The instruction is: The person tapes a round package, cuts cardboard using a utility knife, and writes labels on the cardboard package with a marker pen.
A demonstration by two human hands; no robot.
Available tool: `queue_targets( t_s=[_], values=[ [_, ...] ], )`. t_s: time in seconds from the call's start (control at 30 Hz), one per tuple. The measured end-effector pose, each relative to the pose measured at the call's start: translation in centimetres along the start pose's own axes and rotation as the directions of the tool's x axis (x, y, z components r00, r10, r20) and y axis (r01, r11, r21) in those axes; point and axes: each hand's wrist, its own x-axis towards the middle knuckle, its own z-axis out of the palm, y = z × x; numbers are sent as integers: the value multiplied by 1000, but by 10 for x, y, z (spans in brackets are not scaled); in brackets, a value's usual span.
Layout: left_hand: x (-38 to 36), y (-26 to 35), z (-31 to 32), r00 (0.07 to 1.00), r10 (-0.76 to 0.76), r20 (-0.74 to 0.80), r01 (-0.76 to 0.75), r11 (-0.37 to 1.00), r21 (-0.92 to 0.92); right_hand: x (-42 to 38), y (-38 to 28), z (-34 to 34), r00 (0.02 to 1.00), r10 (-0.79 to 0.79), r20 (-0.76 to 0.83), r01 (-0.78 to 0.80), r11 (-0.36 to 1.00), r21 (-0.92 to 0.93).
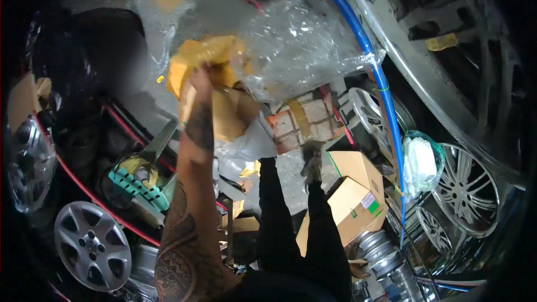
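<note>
My left hand [200, 85] is raised in front of me on a tattooed forearm and is closed on a bundle of yellow-brown packing paper [208, 56]. A crumpled sheet of clear plastic wrap [305, 39] hangs off the bundle to the right. A brown cardboard piece [230, 113] sits just under the hand, touching the bundle. My right hand does not show. My dark trouser legs [291, 229] and one shoe [313, 168] stand on the grey floor below.
Cardboard boxes [353, 193] lie by my right foot. A silver hubcap [92, 244] and green crate [137, 187] are at left. Alloy wheels [467, 190] and a big rim [447, 50] lean at right. A blue hose [386, 100] and red hose [84, 190] cross the floor.
</note>
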Motion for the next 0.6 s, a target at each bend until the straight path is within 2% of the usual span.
queue_targets(
  t_s=[0.07, 0.13, 0.17, 0.2, 0.23, 0.27, 0.3, 0.33, 0.37, 0.43, 0.53, 0.6],
  values=[
    [-75, -1, -31, 999, -31, -25, 32, 999, 24, 2, 1, -2, 1000, 1, -15, -1, 1000, 9],
    [-140, -27, -87, 986, -130, 104, 140, 986, -88, 4, 1, -2, 1000, 3, -29, -2, 1000, 20],
    [-187, -26, -108, 988, -130, 82, 138, 986, -91, 4, 2, -4, 999, 0, -34, 1, 1000, 24],
    [-219, -45, -146, 971, -189, 145, 189, 982, 14, 7, 3, -7, 999, -5, -36, 6, 1000, 25],
    [-274, -28, -161, 971, -169, 166, 181, 982, -56, 11, 3, -10, 999, -9, -38, 10, 999, 32],
    [-309, -37, -195, 935, -316, 165, 339, 930, -141, 13, 5, -14, 999, -17, -40, 18, 999, 33],
    [-343, -58, -237, 889, -451, 80, 454, 891, -21, 14, 7, -18, 999, -23, -44, 25, 999, 41],
    [-382, -37, -257, 856, -484, 180, 491, 871, 5, 16, 8, -25, 998, -30, -49, 32, 999, 42],
    [-406, -54, -292, 713, -688, 136, 702, 702, -123, 20, 9, -30, 998, -39, -58, 41, 998, 45],
    [-445, -123, -364, 718, -679, 156, 694, 677, -247, 30, 17, -46, 995, -53, -84, 58, 997, 50],
    [-496, -97, -342, 700, -698, -148, 707, 707, 6, 63, 34, -92, 980, -83, -180, 90, 995, 34],
    [-510, -113, -338, 698, -702, -144, 704, 709, -43, 103, 55, -139, 950, -111, -291, 115, 993, -5]
  ],
)
